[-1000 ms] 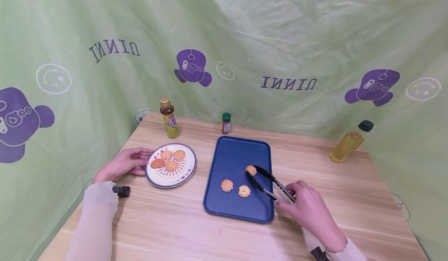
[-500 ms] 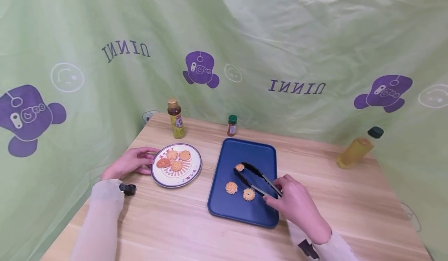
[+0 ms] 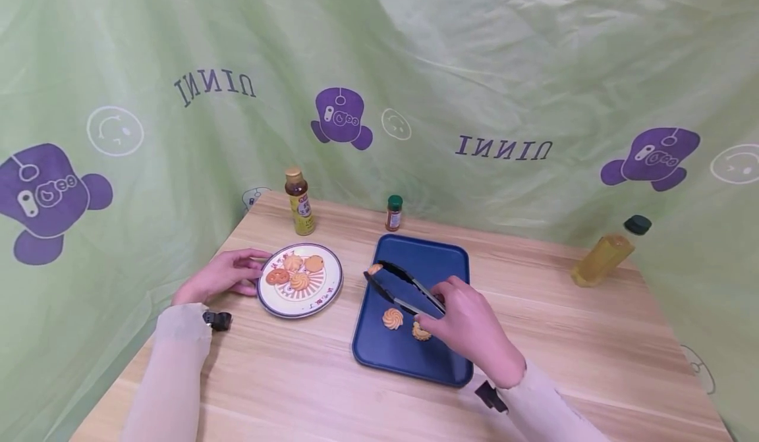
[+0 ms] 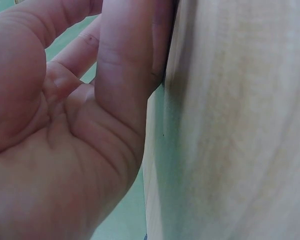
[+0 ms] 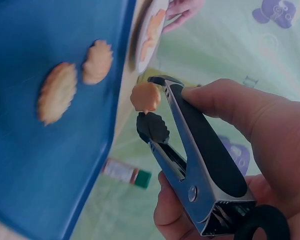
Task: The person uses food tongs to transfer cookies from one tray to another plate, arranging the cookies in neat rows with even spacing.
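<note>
The right hand (image 3: 468,327) squeezes black-handled metal tongs (image 3: 403,287) onto a small orange swirl cookie (image 5: 145,96), raised over the left edge of the blue rectangular tray (image 3: 435,369) (two cookies remain there). Left of the tray, the left hand (image 3: 216,276), fingers relaxed, steadies the patterned round plate (image 3: 323,297).

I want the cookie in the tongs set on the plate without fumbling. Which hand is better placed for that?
Right. The right hand grips the tongs with the cookie in their tips, over the tray's left edge near the plate. The left hand only touches the plate's rim.
</note>
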The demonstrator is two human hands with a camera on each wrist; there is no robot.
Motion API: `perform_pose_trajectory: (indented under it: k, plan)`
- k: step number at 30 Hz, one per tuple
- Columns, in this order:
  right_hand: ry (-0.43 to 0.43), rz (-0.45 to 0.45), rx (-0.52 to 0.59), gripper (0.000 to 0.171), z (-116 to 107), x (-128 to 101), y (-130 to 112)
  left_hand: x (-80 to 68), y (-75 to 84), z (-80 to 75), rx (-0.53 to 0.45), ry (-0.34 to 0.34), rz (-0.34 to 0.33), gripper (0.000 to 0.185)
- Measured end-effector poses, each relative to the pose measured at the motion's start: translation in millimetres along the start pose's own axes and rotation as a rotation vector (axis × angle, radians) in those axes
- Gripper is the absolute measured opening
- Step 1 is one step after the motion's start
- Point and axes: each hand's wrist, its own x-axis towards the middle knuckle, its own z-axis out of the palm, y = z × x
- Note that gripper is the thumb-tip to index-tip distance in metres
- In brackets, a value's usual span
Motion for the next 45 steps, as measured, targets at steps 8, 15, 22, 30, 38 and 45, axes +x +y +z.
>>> perform_pose_trajectory:
  k: [8, 15, 22, 30, 38, 45]
  plan:
    - [-0.051, -0.068, 0.048, 0.042, 18.6, 22.1, -33.0, -0.1, -4.4, 2.2, -0.002, -0.003, -0.01, 0.062]
    - [-0.069, -0.164, 0.019, 0.041, 37.0, 38.1, -51.5, 1.9, -3.4, -0.4, 0.011, 0.003, 0.009, 0.062]
    - [-0.078, -0.203, -0.049, 0.036, 46.1, 44.0, -60.2, 3.0, -1.4, -0.6, 0.011, -0.001, 0.003, 0.062]
    - [-0.078, -0.231, -0.113, 0.032, 46.8, 49.7, -69.6, 2.0, -1.4, -1.2, 0.031, 0.005, -0.004, 0.061]
    - [-0.09, -0.221, -0.124, 0.034, 48.0, 51.4, -70.7, 2.2, -1.5, -0.7, 0.01, 0.002, -0.006, 0.062]
    - [-0.099, -0.208, -0.095, 0.035, 45.7, 50.4, -67.7, 0.9, 1.7, -1.1, 0.006, -0.009, -0.001, 0.062]
